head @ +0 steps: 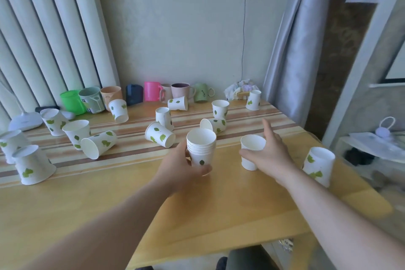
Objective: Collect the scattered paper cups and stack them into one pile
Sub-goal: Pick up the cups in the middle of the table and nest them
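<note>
My left hand (182, 169) grips a stack of several white paper cups with green leaf prints (201, 149), held upright at the table's middle. My right hand (268, 155) wraps around a single upright paper cup (252, 153) just to the right of the stack, thumb in front, fingers spread behind it. An upside-down cup (318, 165) stands further right by the table edge. Several more cups lie tipped or stand across the striped mat, such as one on its side (160, 135), another (99, 143) and an inverted one (32, 165) at the left.
A row of coloured plastic and ceramic mugs (151, 91) lines the back wall. A white device (25, 120) sits at the far left, a crumpled bag (240, 89) at the back right. The wooden table (109, 204) ends close on the right, beside a cluttered shelf (372, 147).
</note>
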Demonstrator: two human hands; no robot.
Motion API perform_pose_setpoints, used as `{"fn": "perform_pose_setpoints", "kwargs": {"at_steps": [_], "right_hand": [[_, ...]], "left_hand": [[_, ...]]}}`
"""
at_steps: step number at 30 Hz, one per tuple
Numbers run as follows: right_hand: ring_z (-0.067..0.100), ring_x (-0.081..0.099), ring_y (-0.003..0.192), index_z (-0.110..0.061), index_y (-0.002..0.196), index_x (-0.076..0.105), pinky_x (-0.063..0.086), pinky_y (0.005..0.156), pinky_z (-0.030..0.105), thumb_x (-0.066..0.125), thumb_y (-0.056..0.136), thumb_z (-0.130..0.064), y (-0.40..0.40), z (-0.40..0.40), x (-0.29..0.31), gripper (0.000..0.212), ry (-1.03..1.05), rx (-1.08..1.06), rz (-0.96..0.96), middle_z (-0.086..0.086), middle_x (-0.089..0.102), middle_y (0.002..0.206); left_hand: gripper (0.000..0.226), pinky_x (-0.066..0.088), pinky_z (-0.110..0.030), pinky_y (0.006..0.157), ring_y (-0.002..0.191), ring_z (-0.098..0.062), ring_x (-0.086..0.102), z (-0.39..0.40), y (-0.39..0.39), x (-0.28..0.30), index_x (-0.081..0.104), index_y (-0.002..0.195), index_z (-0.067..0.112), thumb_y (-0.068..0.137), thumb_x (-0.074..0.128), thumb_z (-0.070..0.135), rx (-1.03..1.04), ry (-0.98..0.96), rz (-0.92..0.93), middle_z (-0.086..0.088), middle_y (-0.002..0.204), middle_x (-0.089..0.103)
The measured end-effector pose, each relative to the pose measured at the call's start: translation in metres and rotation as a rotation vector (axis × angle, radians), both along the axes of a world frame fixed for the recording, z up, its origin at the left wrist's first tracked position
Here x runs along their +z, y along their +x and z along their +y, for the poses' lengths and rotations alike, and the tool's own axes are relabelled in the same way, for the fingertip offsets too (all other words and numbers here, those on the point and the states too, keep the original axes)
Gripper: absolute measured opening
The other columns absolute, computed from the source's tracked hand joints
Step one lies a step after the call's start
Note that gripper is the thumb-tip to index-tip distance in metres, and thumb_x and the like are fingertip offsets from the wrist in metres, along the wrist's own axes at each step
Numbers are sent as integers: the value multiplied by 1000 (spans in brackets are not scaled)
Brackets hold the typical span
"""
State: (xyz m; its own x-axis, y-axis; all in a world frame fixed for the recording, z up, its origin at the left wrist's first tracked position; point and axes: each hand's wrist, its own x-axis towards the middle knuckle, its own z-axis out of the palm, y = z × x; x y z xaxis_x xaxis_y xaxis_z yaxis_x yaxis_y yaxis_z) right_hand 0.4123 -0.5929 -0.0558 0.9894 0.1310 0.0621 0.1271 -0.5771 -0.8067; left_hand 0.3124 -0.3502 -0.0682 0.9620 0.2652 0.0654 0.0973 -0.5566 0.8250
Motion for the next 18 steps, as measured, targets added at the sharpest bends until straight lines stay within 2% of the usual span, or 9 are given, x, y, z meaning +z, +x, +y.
{"fn": "perform_pose_setpoints", "kwargs": {"at_steps": [2, 4, 6, 8, 10, 13, 15, 18], "right_hand": [[28, 40, 150, -59, 162, 2, 46, 115, 47, 81, 71, -54, 5, 5, -7, 121, 49, -3, 66, -8, 42, 162], [22, 49, 141, -50, 165, 20, 51, 100, 36, 82, 81, -43, 6, 8, -13, 105, 105, -34, 60, -7, 49, 158], [20, 57, 128, -46, 157, 39, 53, 85, 32, 82, 83, -39, 6, 12, -15, 86, 164, -90, 3, -11, 58, 143], [19, 60, 125, -46, 148, 45, 56, 90, 36, 84, 82, -41, 6, 20, -7, 78, 271, -129, -43, -16, 56, 132], [15, 65, 119, -42, 133, 52, 56, 88, 34, 88, 77, -45, 7, 34, 12, 66, 465, -116, -77, -19, 62, 126], [10, 73, 106, -32, 126, 62, 57, 79, 31, 88, 67, -52, 5, 60, 49, 68, 705, -12, -136, -12, 73, 117], [10, 74, 108, -30, 133, 62, 62, 84, 34, 89, 68, -49, 1, 75, 62, 72, 700, 99, -156, -10, 74, 121], [12, 71, 118, -38, 136, 60, 63, 97, 39, 95, 71, -42, -7, 94, 54, 74, 569, 257, -127, -11, 71, 130]], "left_hand": [[61, 53, -23, 74, 98, -2, 67, -7, 12, 2, 60, 127, 37, 77, 94, 40, 27, -28, -36, 14, 109, 72], [61, 51, -22, 73, 98, 0, 66, -9, 21, 1, 59, 128, 35, 77, 93, 41, 41, -25, -46, 15, 109, 71], [60, 53, -22, 74, 98, -2, 67, -7, 23, -5, 58, 124, 37, 76, 93, 42, 42, -2, -26, 15, 107, 72], [55, 55, -17, 67, 90, -5, 70, -3, 19, -13, 59, 120, 39, 76, 92, 45, 35, 39, 7, 14, 104, 74], [49, 51, -10, 54, 80, -6, 71, -2, 14, -20, 60, 117, 39, 79, 91, 45, 35, 67, 17, 10, 100, 74], [47, 46, -14, 55, 78, -3, 69, -1, 13, -22, 60, 113, 40, 78, 89, 52, 66, 131, -8, 11, 96, 74], [48, 43, -12, 58, 82, 4, 67, 0, 13, -22, 60, 112, 41, 77, 88, 56, 81, 160, -10, 16, 95, 73], [45, 42, -11, 56, 80, 7, 67, 1, 12, -23, 62, 113, 42, 77, 86, 55, 87, 160, -16, 17, 93, 73]]}}
